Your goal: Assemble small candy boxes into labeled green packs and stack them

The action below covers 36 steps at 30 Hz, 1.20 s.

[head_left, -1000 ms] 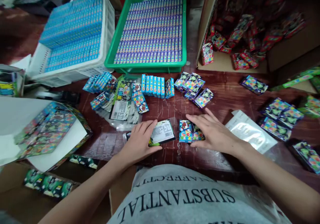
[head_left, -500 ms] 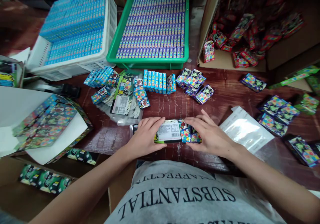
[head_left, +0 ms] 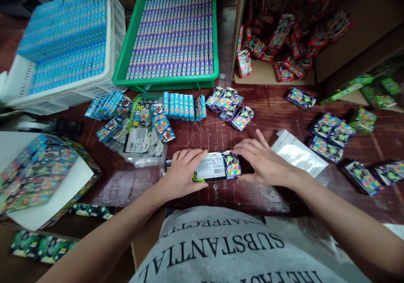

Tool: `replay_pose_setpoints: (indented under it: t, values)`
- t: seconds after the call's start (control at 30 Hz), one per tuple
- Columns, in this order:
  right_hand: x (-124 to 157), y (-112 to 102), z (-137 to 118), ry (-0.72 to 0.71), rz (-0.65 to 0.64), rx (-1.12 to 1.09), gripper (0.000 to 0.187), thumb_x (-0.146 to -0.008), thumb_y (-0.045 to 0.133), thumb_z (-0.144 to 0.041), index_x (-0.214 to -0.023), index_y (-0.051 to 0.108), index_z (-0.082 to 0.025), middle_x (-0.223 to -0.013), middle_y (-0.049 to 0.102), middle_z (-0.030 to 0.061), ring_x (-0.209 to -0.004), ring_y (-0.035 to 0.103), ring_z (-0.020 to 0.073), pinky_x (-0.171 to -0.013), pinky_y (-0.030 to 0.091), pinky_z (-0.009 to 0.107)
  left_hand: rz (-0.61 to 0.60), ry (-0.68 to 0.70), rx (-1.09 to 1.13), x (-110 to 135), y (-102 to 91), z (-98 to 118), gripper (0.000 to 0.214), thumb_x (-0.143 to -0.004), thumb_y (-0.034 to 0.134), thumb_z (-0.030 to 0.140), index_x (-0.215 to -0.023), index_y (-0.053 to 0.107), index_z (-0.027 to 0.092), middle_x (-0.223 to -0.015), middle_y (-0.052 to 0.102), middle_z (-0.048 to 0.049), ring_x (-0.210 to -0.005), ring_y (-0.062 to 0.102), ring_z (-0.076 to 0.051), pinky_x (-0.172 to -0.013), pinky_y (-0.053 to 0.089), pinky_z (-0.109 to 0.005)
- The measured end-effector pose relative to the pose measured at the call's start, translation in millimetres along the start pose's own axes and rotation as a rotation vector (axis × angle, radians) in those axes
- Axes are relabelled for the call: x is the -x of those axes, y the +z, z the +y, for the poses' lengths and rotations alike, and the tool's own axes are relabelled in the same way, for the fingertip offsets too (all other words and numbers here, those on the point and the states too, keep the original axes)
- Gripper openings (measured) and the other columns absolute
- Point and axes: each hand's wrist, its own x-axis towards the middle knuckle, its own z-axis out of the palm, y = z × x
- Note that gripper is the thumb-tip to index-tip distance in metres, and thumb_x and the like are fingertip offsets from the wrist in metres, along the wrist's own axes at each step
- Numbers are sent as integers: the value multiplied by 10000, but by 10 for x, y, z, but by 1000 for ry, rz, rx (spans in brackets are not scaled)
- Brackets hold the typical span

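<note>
My left hand (head_left: 181, 171) grips a clear packet with a white barcode label (head_left: 211, 168), lying on the dark red wooden table (head_left: 202, 138) in front of me. My right hand (head_left: 263, 162) is closed round a small stack of colourful little boxes (head_left: 232, 167), pressed against the open end of the packet. Only the purple and green top box shows between my fingers. Both hands touch at the packet.
Behind stand a white crate of blue boxes (head_left: 63, 43), a green tray of purple boxes (head_left: 172, 35) and a cardboard carton of red boxes (head_left: 277, 43). Loose boxes (head_left: 184, 106) and an empty clear bag (head_left: 298, 152) lie on the table. Printed sheets (head_left: 34, 173) sit left.
My right hand slid the stack of boxes left against the packet held by my left hand. The boxes now sit partly inside or under it. The view shifted right.
</note>
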Motion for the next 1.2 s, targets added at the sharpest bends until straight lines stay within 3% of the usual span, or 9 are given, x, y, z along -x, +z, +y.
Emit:
replay_pose_setpoints:
  t: [0.17,0.37,0.57,0.67,0.83,0.93,1.07,1.13,1.2]
  values:
    - [-16,-38,57,6,58,16,593,-827,757,-475,-1321,554,-217,-1307,643,103,-1305,534,319,-1247,55,675,50,-71,34,-44,41,5,916,-759,811,463,-1541,371,279,-1460,508,-102,-1293,476,-334,-1074,356,-485]
    - [79,-54,123,211,289,105,625,-823,730,-597,-1261,583,-177,-1236,661,122,-1228,566,352,-1211,-15,735,49,-100,47,-170,23,40,912,-759,823,434,-1535,373,272,-1457,499,-101,-1297,460,-325,-1087,365,-481]
    - [60,-61,108,62,101,-48,583,-845,732,-530,-1290,581,-184,-1286,656,116,-1276,557,306,-1255,24,647,-16,-46,56,-331,-27,116,951,-724,847,427,-1533,372,272,-1441,507,-116,-1301,466,-345,-1084,368,-510]
    - [30,-64,152,39,102,-93,614,-858,712,-581,-1308,589,-182,-1353,646,126,-1342,529,285,-1264,4,618,-10,-24,49,-397,-12,122,913,-762,811,400,-1540,350,282,-1446,506,-124,-1305,473,-349,-1085,378,-521]
    - [-7,-56,173,111,147,-27,584,-859,606,-722,-1167,711,-237,-1654,354,108,-1550,219,378,-1212,14,718,68,-27,-31,-499,49,11,873,-794,769,379,-1545,328,310,-1422,542,-126,-1273,518,-362,-1045,421,-546]
    - [94,-192,247,103,126,9,663,-888,531,-749,-1342,639,-279,-1703,226,99,-1557,168,412,-1175,87,769,73,60,-103,-641,-50,1,924,-732,822,446,-1522,362,305,-1412,563,-132,-1246,538,-382,-1015,443,-557]
    - [431,-680,770,484,478,229,549,-975,523,-591,-1431,560,-288,-1614,413,115,-1479,342,376,-1182,198,719,125,255,-162,-1341,-389,316,794,-820,737,545,-1487,425,248,-1452,531,-151,-1295,494,-379,-1064,419,-549]
    - [588,-961,1167,715,575,331,564,-982,530,-517,-1449,532,-202,-1541,476,189,-1392,434,391,-1133,331,659,111,406,-190,-1958,-509,617,556,-956,602,402,-1466,468,227,-1435,551,-129,-1296,497,-326,-1116,389,-507]
    - [676,-1181,1532,938,584,390,681,-927,586,-546,-1450,503,-119,-1474,512,253,-1339,452,449,-1057,395,658,106,528,-218,-2639,-527,945,536,-959,599,303,-1468,476,193,-1446,539,-127,-1317,472,-307,-1118,397,-458]
